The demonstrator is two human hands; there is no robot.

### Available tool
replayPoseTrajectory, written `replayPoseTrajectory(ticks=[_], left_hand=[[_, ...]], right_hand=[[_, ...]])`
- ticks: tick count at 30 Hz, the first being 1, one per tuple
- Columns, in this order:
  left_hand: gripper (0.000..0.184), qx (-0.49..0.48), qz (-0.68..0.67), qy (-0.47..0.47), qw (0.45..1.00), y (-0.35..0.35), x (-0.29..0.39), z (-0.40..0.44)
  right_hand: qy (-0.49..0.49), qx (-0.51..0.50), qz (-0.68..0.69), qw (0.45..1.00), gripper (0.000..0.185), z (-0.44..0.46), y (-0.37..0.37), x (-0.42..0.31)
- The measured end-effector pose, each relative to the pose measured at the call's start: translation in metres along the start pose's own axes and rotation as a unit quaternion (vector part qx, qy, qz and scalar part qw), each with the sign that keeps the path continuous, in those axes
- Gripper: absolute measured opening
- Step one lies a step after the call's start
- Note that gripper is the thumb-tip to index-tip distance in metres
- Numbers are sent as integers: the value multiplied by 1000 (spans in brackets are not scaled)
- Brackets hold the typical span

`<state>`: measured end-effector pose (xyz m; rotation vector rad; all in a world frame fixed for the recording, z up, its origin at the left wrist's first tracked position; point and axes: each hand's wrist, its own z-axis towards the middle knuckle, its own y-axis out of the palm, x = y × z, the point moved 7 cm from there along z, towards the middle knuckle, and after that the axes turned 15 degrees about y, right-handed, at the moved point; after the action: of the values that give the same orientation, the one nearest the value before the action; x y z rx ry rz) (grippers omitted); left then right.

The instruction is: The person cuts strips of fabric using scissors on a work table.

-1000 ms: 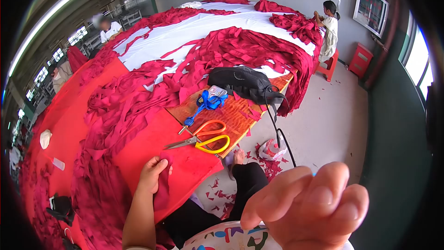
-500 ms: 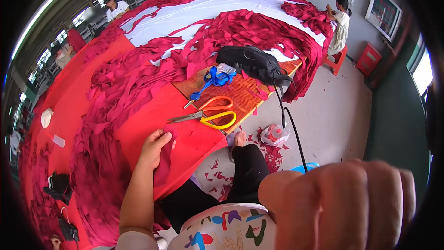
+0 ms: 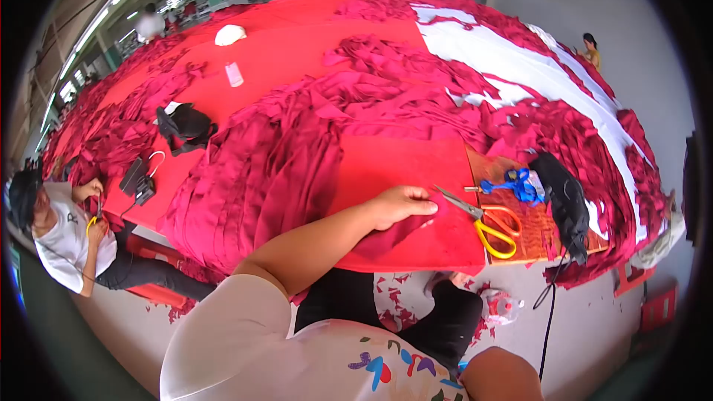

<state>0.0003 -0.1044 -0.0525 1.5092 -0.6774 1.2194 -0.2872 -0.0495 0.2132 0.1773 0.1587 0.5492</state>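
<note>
My left hand [image 3: 405,208] is closed on a dark red cloth piece [image 3: 394,241] over the front edge of the red-covered table [image 3: 386,167]. Just right of it lie scissors [image 3: 486,219] with one orange and one yellow handle, their blades pointing toward my fingers. My right hand is outside the view; only part of that arm [image 3: 501,375] shows at the bottom. Left of my forearm is a big heap of dark red cloth strips [image 3: 260,171]. Beyond the scissors a blue lanyard [image 3: 523,184] lies beside a black bag [image 3: 562,200] on a wooden board [image 3: 531,241].
At the left a seated person [image 3: 67,230] holds yellow-handled scissors. Other people are around the table's far side. A white cap [image 3: 230,35], a small bottle [image 3: 234,74] and a black bag [image 3: 186,126] lie on the table. Cloth scraps and a plastic bottle [image 3: 501,304] are on the floor.
The view has swung left, bringing in the seated person with scissors. My right hand has gone out of view. My left hand still holds the cloth piece.
</note>
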Motion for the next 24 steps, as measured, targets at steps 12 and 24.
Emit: replayPoseTrajectory(ticks=[12,24], left_hand=[[20,-17,23,20,999,2,6,-3],[10,-6,93,18,995,5,8,-1]], right_hand=[[126,202,-30,971,11,-8,-29,58],[183,508,-438,719,26,29,16,-34]])
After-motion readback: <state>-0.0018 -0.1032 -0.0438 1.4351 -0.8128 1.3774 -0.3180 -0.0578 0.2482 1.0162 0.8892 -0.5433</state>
